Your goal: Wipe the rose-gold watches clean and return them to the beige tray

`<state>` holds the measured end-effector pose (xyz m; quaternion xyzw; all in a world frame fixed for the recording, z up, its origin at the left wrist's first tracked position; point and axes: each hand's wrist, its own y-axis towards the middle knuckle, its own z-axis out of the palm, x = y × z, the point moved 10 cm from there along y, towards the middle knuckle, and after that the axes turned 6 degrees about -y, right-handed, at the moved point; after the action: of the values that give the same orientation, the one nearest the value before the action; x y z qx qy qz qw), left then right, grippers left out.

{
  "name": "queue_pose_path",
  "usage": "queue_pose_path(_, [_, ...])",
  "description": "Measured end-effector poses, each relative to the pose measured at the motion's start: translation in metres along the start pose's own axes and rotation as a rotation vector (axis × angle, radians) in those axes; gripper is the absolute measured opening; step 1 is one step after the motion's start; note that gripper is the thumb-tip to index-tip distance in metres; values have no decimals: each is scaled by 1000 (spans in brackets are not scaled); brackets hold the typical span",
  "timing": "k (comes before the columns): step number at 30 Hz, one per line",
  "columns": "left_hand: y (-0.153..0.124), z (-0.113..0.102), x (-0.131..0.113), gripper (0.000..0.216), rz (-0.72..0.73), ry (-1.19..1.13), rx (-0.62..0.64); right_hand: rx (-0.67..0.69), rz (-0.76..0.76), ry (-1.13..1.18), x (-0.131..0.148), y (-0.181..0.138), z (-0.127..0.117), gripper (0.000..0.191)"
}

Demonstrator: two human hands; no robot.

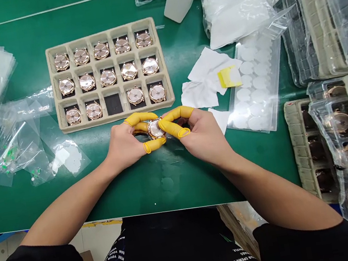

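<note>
1. Yellow cots [177, 113] wrap the fingertips I see from my end. The left hand [123, 145] pinches a watch [154, 130] at its edge; the right hand [206, 136] has thumb and forefinger against its right side.
2. The watch is just in front of the tray [117, 117], over the green bench [121, 197]; I can't tell whether it touches down.
3. I'd worry about slipping: uneven pressure on smooth metal could drop it.
4. The right thumb overlaps the face, so grit beneath could smear or scratch it.
5. Stray left knuckles could knock the near row's watches [93, 110].
</note>
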<state>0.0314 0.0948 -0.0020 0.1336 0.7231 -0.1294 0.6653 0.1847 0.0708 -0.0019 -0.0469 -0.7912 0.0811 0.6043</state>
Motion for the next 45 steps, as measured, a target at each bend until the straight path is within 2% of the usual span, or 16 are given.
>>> queue_pose_path(5, [0, 0, 0, 52, -5, 4, -4, -3, -21, -38, 2, 1, 1, 23])
queue_pose_path(7, [0, -1, 0, 52, -15, 13, -14, -96, -72, -57, 7, 4, -14, 26])
queue_pose_path(9, [0, -2, 1, 52, -24, 19, -21, -263, -143, -104, 13, 9, -44, 28])
queue_pose_path(11, [1, -1, 2, 51, -31, 14, -17, -401, -200, -236, 15, 13, -73, 28])
queue_pose_path(13, [0, 0, 3, 51, -35, -4, -5, -454, -219, -476, 13, 20, -91, 29])
queue_pose_path(15, [0, 0, 4, 51, -36, -13, -2, -425, -192, -715, 3, 29, -96, 30])
queue_pose_path(17, [0, 0, 4, 51, -34, -10, -4, -362, -157, -811, -8, 36, -92, 23])
queue_pose_path(19, [0, -1, 4, 51, -28, -5, -10, -326, -149, -785, -13, 39, -86, 13])
queue_pose_path(21, [0, -1, 4, 51, -20, -3, -10, -375, -181, -717, -6, 40, -87, 15])
queue_pose_path(26, [0, -1, 7, 54, -18, 13, -12, -516, -318, -554, 9, 51, -115, 57])
queue_pose_path(30, [0, -3, 6, 54, -29, 20, -19, -662, -118, -758, -11, 61, -149, 45])
queue_pose_path(35, [-2, -2, 6, 51, -100, 31, -8, -466, 64, -1033, -20, 63, -138, 52])
queue_pose_path(38, [-2, -2, 6, 51, -114, 24, -12, -417, 178, -1105, -21, 52, -142, 48])
queue_pose_path(40, [-2, -2, 7, 51, -119, 25, -10, -365, 232, -1071, -26, 46, -147, 41])
queue_pose_path(43, [-1, -2, 8, 51, -112, 26, -5, -328, 298, -985, -37, 41, -157, 20])
queue_pose_path(45, [-1, -1, 7, 52, -106, 25, -2, -324, 331, -951, -41, 39, -163, 17])
